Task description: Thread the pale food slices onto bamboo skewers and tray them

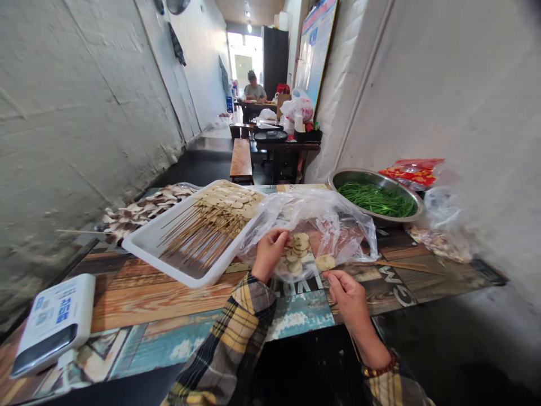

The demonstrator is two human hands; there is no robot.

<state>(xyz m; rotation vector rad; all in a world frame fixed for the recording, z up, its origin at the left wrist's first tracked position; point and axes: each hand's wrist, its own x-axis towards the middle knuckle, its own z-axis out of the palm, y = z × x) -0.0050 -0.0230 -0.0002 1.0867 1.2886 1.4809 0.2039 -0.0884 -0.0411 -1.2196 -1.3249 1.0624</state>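
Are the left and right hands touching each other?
Apart. The head view shows a plain gap between the left hand and the right hand, with the table visible in it.

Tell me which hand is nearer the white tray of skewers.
Left. The left hand is just right of the white tray, at the plastic bag; the right hand is farther right, holding a skewered slice.

On the surface [147, 296] sat the tray [158, 266], skewers [198, 237] inside, plastic bag [274, 206] just to its right! Slices [300, 248] lay at the bag's near side, the bowl [380, 216] behind, farther right.
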